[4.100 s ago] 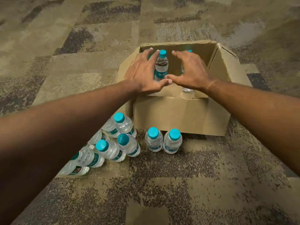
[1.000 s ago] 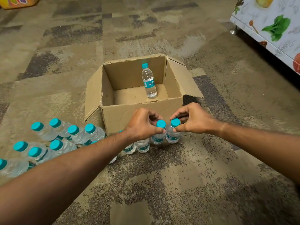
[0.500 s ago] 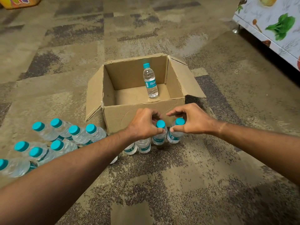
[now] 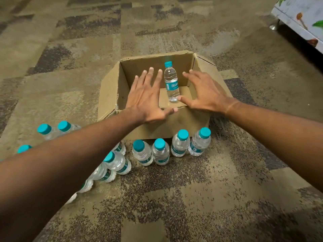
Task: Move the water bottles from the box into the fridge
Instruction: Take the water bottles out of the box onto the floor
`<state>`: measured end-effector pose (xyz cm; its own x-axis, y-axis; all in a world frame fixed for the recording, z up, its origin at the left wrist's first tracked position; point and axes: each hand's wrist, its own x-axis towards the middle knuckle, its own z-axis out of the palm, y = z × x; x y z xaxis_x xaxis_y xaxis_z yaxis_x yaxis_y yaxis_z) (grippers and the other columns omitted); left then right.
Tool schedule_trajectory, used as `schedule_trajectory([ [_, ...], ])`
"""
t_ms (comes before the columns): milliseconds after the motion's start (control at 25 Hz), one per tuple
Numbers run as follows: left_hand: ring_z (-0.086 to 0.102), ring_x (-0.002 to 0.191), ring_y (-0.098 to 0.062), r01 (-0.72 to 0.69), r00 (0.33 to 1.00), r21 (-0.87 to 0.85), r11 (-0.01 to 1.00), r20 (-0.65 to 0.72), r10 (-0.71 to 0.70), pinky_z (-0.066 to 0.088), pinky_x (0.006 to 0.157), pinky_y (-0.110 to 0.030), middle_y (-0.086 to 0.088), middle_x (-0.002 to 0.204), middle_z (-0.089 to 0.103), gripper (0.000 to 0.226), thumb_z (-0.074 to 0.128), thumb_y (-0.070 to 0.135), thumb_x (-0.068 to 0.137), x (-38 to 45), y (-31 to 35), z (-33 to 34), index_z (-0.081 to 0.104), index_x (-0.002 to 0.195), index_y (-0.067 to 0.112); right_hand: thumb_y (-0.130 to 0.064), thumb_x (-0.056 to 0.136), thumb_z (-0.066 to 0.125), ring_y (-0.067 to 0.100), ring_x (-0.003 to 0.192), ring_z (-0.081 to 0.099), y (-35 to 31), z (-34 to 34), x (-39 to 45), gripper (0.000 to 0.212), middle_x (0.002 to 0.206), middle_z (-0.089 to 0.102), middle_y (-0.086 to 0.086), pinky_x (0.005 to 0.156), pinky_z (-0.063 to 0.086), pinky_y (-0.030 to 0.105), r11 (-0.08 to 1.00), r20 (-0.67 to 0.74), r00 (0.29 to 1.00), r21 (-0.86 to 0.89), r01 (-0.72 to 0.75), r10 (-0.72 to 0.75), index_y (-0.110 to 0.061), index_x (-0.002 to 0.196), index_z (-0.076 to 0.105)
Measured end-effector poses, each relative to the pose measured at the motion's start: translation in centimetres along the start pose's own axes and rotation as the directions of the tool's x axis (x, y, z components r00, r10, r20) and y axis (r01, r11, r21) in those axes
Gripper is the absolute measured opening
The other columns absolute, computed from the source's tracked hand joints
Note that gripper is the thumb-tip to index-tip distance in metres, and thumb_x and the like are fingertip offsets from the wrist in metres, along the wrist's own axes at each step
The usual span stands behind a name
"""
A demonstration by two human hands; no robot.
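Both hands have left the caps of the bottles on the carpet (image 4: 209, 198) and risen over the box (image 4: 176, 124). The left hand (image 4: 147, 98) and right hand (image 4: 206, 95) hover with fingers spread, grasping nothing, flanking the last bottle (image 4: 171, 82) — upright on the box floor. One hand around its body, lifted straight up, should clear the walls — the row of floor bottles (image 4: 170, 150) crowds the near side.
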<state>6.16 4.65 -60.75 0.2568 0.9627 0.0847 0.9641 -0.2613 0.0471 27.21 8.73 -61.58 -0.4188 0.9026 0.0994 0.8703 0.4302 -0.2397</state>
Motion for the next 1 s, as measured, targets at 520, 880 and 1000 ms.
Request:
schedule_trajectory([
  [520, -0.010, 0.149, -0.030, 0.119, 0.993, 0.034, 0.992, -0.019, -0.119, -0.001, 0.121, -0.050, -0.016, 0.161, -0.013, 0.124, 0.026, 0.093, 0.066, 4.4, -3.5, 1.8, -0.008, 0.154, 0.013, -0.058, 0.086, 0.058, 0.034, 0.143, 0.026, -0.6, 4.3, 10.1, 0.091, 0.156, 0.023, 0.018, 0.115, 0.029, 0.044, 0.989, 0.011, 0.994, -0.096, -0.110, 0.111, -0.014, 0.154, 0.017],
  [880, -0.009, 0.150, -0.029, 0.112, 0.992, 0.010, 0.994, -0.056, -0.111, -0.001, 0.122, -0.046, -0.018, 0.161, -0.012, 0.123, 0.028, 0.092, 0.070, 4.4, -4.1, 1.9, -0.010, 0.153, 0.010, -0.041, 0.092, 0.060, 0.030, 0.121, 0.048, -1.7, 6.2, 13.7, 0.057, 0.133, 0.048, 0.017, 0.098, 0.048, 0.043, 0.979, -0.140, 0.970, -0.013, -0.202, 0.199, -0.012, 0.138, 0.044],
  [1000, -0.010, 0.150, -0.028, 0.107, 0.993, 0.001, 0.994, -0.044, -0.107, -0.002, 0.122, -0.045, -0.017, 0.161, -0.012, 0.123, 0.027, 0.092, 0.068, 4.3, -3.9, 2.0, -0.009, 0.154, 0.010, -0.036, 0.091, 0.063, 0.029, 0.111, 0.056, -2.0, 6.2, 14.3, 0.047, 0.123, 0.056, 0.015, 0.092, 0.052, 0.044, 0.969, -0.179, 0.952, 0.056, -0.241, 0.247, -0.012, 0.130, 0.050],
])
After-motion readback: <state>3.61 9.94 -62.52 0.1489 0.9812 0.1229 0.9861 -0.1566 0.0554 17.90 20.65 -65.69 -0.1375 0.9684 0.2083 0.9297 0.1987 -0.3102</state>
